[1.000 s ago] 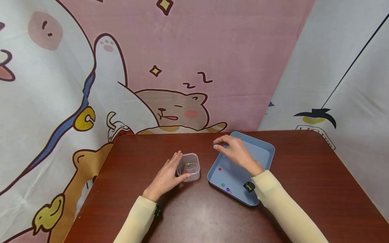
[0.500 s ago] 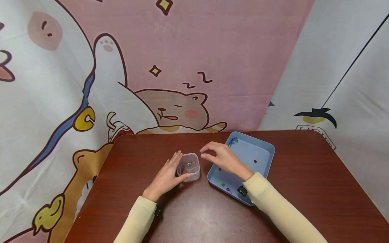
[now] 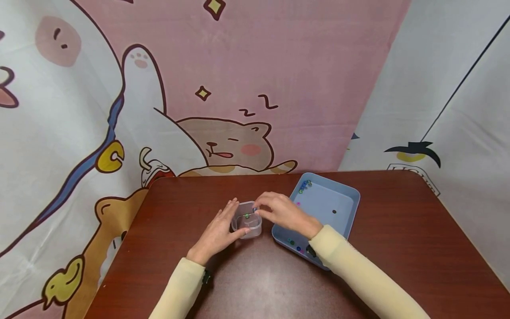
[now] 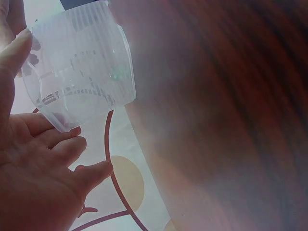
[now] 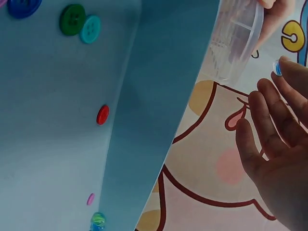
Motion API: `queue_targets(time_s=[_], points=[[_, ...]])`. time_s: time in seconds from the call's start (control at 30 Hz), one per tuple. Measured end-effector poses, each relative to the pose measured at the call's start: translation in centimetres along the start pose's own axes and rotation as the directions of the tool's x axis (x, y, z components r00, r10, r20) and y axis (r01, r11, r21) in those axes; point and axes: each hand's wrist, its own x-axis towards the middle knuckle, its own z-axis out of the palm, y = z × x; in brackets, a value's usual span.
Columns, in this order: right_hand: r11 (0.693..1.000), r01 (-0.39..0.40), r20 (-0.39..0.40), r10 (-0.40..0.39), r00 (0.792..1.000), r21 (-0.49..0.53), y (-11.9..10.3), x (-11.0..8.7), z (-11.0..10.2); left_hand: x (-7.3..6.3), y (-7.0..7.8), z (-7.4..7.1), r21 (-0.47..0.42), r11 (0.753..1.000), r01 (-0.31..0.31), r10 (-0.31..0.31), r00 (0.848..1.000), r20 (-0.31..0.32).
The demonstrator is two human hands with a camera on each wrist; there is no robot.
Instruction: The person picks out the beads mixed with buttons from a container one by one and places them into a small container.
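Thumb and fingers of my left hand (image 3: 217, 235) stand around the left and near sides of a clear plastic container (image 3: 253, 233), holding it on the table. A small green marble (image 3: 247, 216) shows in the container; its wall (image 4: 94, 57) blurs the contents in the left wrist view. My right hand (image 3: 287, 215) pinches a clear glass marble with blue in it (image 5: 277, 67) between thumb and forefinger, at the container's right rim. Behind that hand lies a blue tray (image 3: 318, 201), partly hidden by the right forearm.
Several marbles (image 3: 304, 185) gather in the tray's far left corner. Buttons lie in the tray too: red (image 5: 103, 114), green (image 5: 72, 20), light blue (image 5: 90, 29) and a dark one (image 3: 334, 212). A patterned cloth (image 3: 303, 88) hangs behind the brown table (image 3: 398, 230).
My right hand has moved left from over the tray to the container's rim, with the marble pinched in it. The left hand and container have stayed in place.
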Motion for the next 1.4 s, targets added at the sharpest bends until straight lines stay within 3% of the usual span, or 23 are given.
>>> queue_targets(time_s=[0.23, 0.53, 0.73, 0.9, 1.07, 1.23, 1.4], points=[[0.996, 0.042, 0.053, -0.038, 0.998, -0.079, -0.3, 0.1, 0.3, -0.1, 0.0, -0.1, 0.000, 1.000, -0.003, 0.003, 1.000, 0.006], [0.977, 0.124, 0.052, -0.117, 0.992, -0.175, 0.0, 0.1, 0.9, -0.1, -0.1, 0.1, -0.002, 1.000, -0.001, 0.001, 1.000, 0.003], [0.979, 0.109, 0.059, -0.100, 0.993, -0.173, -0.1, 0.0, 0.7, -0.1, -0.1, 0.1, -0.006, 1.000, 0.002, -0.002, 1.000, 0.006], [0.994, 0.056, -0.009, -0.057, 0.998, -0.099, -0.3, -0.1, -0.3, -0.1, -0.1, 0.2, -0.005, 1.000, 0.008, -0.008, 1.000, 0.003], [0.999, -0.036, -0.115, 0.034, 0.993, -0.023, 0.0, -0.5, -2.0, -0.1, -0.1, 0.2, -0.009, 1.000, 0.011, -0.011, 1.000, -0.009], [0.992, -0.123, -0.208, 0.121, 0.971, 0.001, 1.2, -1.3, -3.6, -0.1, 0.0, 0.2, -0.010, 1.000, 0.018, -0.018, 1.000, -0.007], [0.976, -0.215, -0.283, 0.213, 0.935, 0.023, 3.0, -2.1, -4.7, -0.1, 0.0, 0.2, -0.009, 1.000, 0.008, -0.009, 1.000, -0.010]])
